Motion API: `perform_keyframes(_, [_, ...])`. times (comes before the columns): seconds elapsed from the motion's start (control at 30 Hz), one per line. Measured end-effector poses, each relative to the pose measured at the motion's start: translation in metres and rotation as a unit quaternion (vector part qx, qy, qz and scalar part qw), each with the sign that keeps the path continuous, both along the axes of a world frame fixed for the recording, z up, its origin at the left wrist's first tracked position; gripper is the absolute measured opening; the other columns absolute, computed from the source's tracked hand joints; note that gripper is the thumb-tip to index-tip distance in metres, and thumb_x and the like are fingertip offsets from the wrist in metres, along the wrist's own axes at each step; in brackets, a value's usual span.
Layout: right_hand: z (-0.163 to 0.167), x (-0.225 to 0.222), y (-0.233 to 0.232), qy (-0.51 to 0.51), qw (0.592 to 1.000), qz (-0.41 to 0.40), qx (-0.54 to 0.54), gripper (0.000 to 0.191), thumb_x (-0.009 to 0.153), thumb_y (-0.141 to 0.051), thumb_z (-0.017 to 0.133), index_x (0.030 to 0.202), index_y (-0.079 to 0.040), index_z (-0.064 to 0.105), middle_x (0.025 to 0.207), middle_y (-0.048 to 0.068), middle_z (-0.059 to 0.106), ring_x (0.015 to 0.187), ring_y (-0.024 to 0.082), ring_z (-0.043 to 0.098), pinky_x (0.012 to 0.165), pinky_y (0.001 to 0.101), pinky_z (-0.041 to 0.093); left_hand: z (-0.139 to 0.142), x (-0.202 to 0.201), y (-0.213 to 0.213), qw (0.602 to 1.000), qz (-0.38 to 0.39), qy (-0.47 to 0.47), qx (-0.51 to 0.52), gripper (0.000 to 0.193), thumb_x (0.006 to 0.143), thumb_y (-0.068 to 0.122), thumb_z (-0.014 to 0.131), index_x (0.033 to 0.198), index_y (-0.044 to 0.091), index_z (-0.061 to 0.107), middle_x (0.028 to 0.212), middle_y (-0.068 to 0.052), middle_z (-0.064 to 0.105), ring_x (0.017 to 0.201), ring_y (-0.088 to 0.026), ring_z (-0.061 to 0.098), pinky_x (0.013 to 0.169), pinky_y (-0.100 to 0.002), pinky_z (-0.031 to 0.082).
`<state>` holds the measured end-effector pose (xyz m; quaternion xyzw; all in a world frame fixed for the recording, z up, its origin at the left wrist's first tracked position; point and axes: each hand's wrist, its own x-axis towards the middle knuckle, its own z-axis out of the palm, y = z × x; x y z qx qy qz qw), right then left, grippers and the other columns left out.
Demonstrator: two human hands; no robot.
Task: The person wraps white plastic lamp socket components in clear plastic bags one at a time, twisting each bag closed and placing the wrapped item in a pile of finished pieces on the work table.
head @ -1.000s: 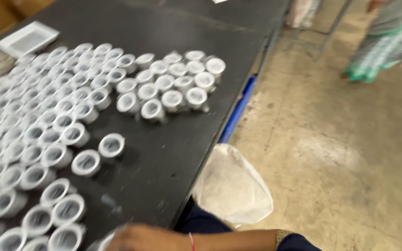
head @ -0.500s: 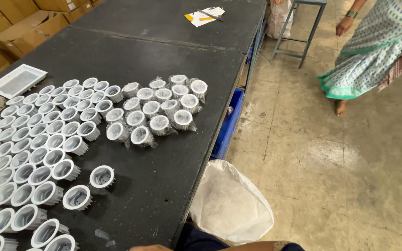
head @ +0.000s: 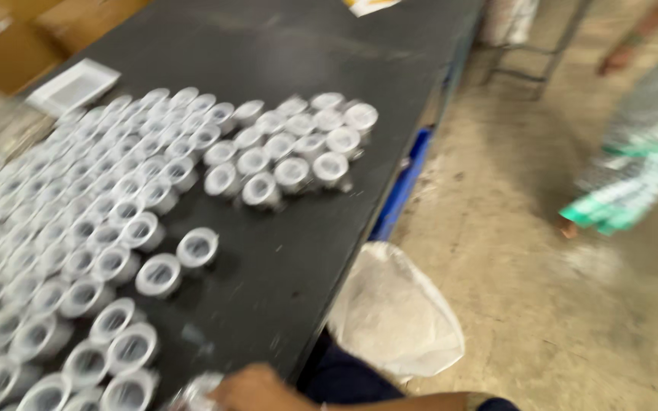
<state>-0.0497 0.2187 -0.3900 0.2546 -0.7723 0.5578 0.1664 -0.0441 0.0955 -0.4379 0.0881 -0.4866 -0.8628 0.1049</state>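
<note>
1. Resting at the near edge of the black table, one hand shows only its knuckles at the bottom of the view; which hand it is cannot be told for certain, though it reads as the right one with the forearm running off to the right.
2. Its fingers are curled downward over a small silvery ring-shaped part, touching it; whether they are clamped on it or merely lying on it cannot be told through the blur.
3. The other hand is out of view.
4. A large crowd of white ring-shaped parts covers the left side of the table, standing packed together with their openings up.
5. A smaller cluster of the same parts sits near the right edge, apart from the main crowd.
6. Two single rings stand just off the main crowd, toward the table's middle.
7. A flat white tray lies near the far left corner.
8. A white plastic bag hangs beside the near right edge, and a blue bin shows under that edge.
9. A person in green-patterned cloth stands on the concrete floor well apart.
</note>
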Motion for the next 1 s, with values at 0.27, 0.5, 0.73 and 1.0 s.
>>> perform_keyframes(0.27, [-0.039,-0.013,0.019,-0.05,0.999,0.011,-0.002,0.026,0.088,-0.004,0.072,0.114,-0.005,0.069,0.108,0.01,0.072,0.107,0.028,0.065,0.099,0.0426,0.043,0.003,0.014,0.006,0.994,-0.074,0.081,0.003,0.068,0.104,0.043,0.044,0.158,0.006,0.024,0.152,-0.017,0.039,0.14,-0.03,0.041,0.115,-0.043,0.033])
perform_keyframes(0.5, [-0.043,-0.107,0.082,0.13,0.965,-0.128,0.186,0.031,0.08,0.004,0.066,0.106,-0.011,0.073,0.095,0.004,0.069,0.1,0.027,0.064,0.105,0.0496,0.036,0.022,0.006,-0.01,0.958,-0.047,0.061,-0.277,0.069,0.104,0.039,0.052,0.155,0.001,0.025,0.159,-0.019,0.035,0.145,-0.031,0.041,0.117,-0.046,0.033])
perform_keyframes(0.73, [-0.046,-0.194,0.173,0.188,0.864,-0.322,0.339,0.02,0.094,-0.002,0.067,0.112,-0.011,0.071,0.115,0.005,0.07,0.124,0.024,0.06,0.112,0.0478,0.033,0.002,0.016,-0.021,0.872,0.055,0.03,-0.486,0.053,0.102,0.036,0.059,0.142,0.003,0.049,0.145,-0.018,0.049,0.136,-0.034,0.049,0.111,-0.048,0.043])
perform_keyframes(1.0, [-0.037,-0.196,0.209,0.16,0.901,-0.283,0.287,0.035,0.095,-0.007,0.073,0.129,-0.004,0.066,0.124,0.014,0.067,0.126,0.032,0.056,0.111,0.0471,0.032,-0.004,0.0,-0.004,0.831,0.069,0.057,-0.549,0.039,0.101,0.025,0.064,0.132,0.002,0.058,0.14,-0.019,0.056,0.133,-0.037,0.052,0.112,-0.048,0.042])
